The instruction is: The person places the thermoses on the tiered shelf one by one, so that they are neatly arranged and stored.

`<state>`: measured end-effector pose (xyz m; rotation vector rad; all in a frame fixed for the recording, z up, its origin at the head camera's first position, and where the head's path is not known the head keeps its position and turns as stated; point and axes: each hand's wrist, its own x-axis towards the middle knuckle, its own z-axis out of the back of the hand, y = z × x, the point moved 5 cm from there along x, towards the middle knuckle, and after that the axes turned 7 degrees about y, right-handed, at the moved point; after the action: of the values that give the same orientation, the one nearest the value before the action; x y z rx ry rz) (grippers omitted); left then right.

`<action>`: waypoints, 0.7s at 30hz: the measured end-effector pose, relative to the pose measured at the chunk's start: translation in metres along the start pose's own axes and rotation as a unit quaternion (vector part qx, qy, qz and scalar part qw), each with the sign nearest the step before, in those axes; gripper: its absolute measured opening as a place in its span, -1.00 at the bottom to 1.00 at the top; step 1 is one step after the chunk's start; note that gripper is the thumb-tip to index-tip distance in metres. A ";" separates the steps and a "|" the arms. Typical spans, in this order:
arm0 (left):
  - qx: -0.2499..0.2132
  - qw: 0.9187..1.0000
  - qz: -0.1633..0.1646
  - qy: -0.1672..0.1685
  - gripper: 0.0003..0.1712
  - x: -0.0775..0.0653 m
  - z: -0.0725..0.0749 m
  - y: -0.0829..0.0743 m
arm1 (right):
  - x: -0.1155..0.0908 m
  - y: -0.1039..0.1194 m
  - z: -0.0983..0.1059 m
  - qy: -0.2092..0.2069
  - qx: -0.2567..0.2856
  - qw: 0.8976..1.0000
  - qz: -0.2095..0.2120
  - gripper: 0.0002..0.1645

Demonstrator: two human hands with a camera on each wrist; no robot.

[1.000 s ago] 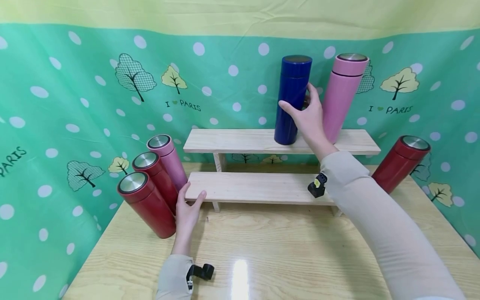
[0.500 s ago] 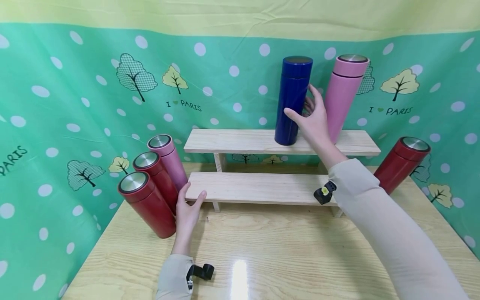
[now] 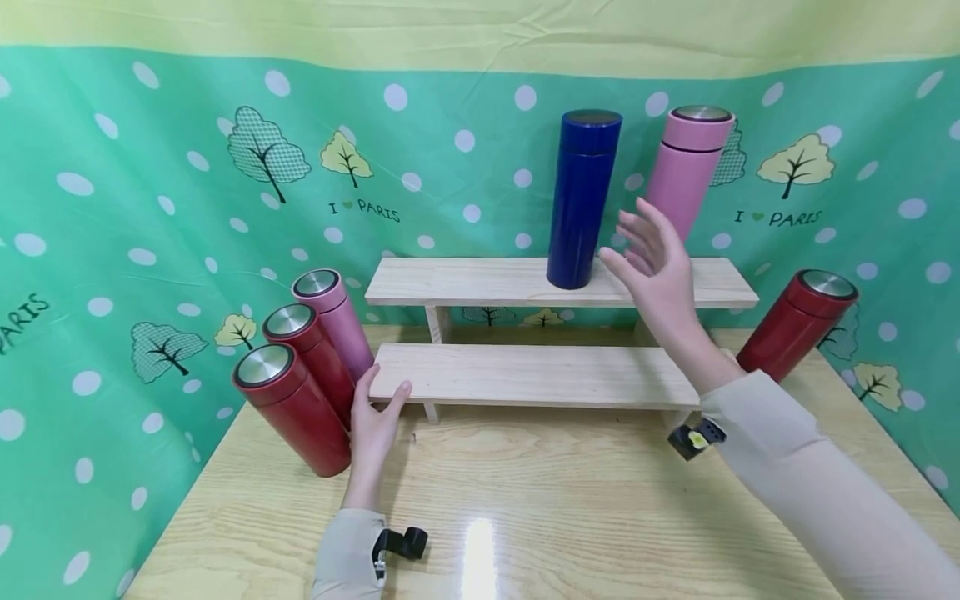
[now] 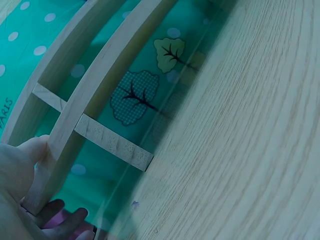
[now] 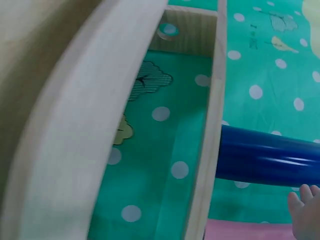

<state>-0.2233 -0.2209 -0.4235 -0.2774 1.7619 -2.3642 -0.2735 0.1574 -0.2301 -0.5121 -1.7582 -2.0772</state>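
Observation:
My left hand grips the left end of the lower board of a two-tier wooden shelf. In the left wrist view the thumb lies on the board and the fingers curl beneath it. A blue thermos flask stands upright on the upper board. To its right is a pink thermos flask, its lower part hidden by my right hand. That hand is apart from the blue flask, its fingers relaxed and spread, holding nothing.
At the shelf's left, two red flasks and a pink flask stand on the wooden table. Another red flask stands at the right, partly behind my right arm. A green patterned cloth hangs behind.
My right hand has let go of the blue flask and drawn back, down and to the right. The blue flask stays standing on the upper board. My left hand has not moved.

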 end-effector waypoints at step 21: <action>0.002 1.000 0.008 0.006 -0.21 0.001 0.000 0.003 | -0.082 -0.012 0.048 -0.029 0.076 0.997 0.015 -0.31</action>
<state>-0.2242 -0.2220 -0.4259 -0.2483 1.7579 -2.3630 -0.2064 0.2100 -0.2736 -0.5546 -1.9111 -1.9061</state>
